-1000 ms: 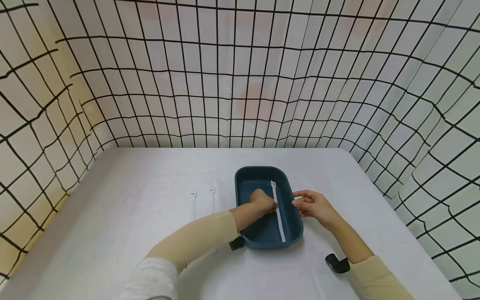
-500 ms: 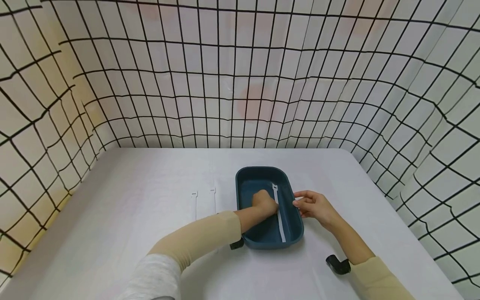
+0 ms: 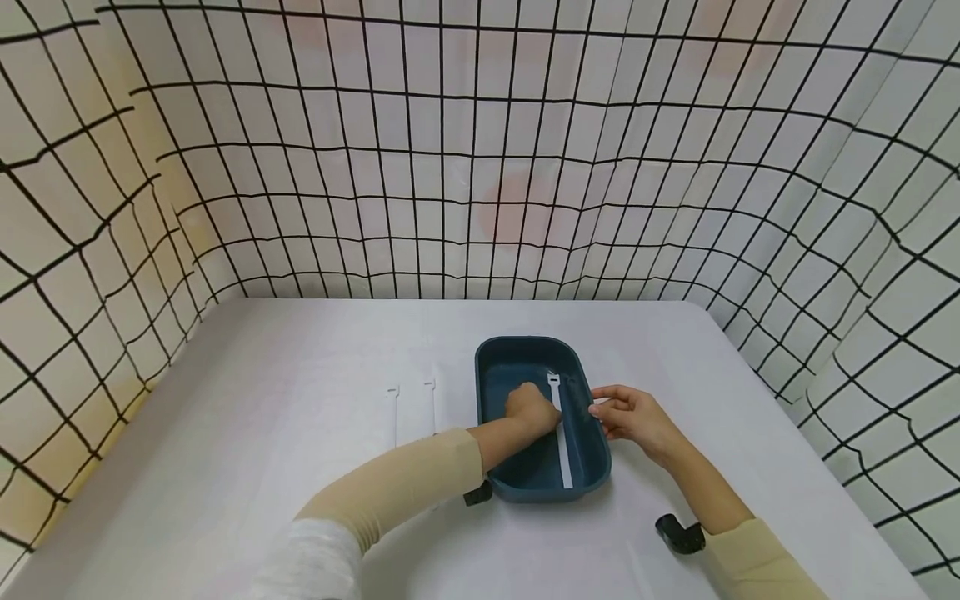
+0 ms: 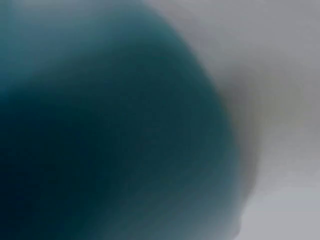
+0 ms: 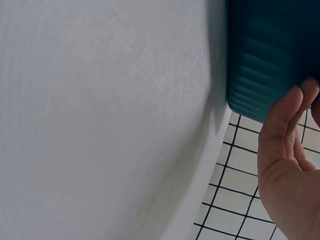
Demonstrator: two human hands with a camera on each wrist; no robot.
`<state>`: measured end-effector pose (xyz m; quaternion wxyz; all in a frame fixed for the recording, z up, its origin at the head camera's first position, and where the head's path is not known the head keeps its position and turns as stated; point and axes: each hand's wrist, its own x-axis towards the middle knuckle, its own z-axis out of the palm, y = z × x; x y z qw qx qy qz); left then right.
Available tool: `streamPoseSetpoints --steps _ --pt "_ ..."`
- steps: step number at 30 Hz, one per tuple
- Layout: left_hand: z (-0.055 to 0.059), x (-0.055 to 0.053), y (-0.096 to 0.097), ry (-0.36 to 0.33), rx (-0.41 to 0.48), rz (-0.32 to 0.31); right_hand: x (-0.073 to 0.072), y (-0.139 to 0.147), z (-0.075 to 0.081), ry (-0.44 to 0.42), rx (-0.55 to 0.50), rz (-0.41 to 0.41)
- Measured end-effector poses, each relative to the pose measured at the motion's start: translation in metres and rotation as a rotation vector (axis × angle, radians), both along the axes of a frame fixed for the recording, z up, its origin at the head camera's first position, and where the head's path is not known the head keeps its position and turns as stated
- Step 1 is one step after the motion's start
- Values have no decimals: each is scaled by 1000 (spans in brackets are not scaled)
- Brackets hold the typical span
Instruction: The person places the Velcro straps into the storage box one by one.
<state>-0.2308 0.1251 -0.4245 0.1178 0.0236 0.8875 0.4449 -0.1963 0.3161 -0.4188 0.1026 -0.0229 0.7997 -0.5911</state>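
Observation:
A dark blue rectangular tray stands on the white table. Inside it, my left hand pinches a white cable tie with a slotted head, which lies lengthwise along the tray's right half. The fingertips of that hand are hidden from the head camera. At the tray's right wall, my right hand has its fingers loosely bent and touching or very near the rim; in the right wrist view, thumb and fingers sit beside the tray's ribbed side. Only a blurred tray wall fills the left wrist view.
Two more white ties, a left one and a right one, lie on the table left of the tray, partly behind my left forearm. Black wire grid surrounds the table at the back and sides.
The cable tie's head has shifted slightly toward me inside the tray, along with my left hand. My right hand keeps its place at the tray wall. The head view has tilted a little.

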Motion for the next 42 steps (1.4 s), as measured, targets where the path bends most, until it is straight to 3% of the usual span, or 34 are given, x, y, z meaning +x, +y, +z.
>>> streamPoseSetpoints --steps 5,11,16,21,27,34,37,42 --pt "16 3 -5 62 106 -3 1 -1 4 3 2 11" --pt "45 5 -22 158 233 -67 1 -2 7 -7 3 10" --pt "66 7 -43 170 315 -129 -1 -3 8 -18 13 0" --pt "79 12 -65 121 348 -171 -3 -3 8 -12 11 7" --pt "82 11 -91 41 391 -153 -3 -5 8 -17 20 -2" --pt "83 14 -121 20 376 -121 -3 -5 8 -20 7 2" --pt "79 15 -131 9 389 -97 -3 -5 7 -19 -2 -3" --pt "61 17 -148 -29 395 -34 -2 -5 7 -13 -7 -3"
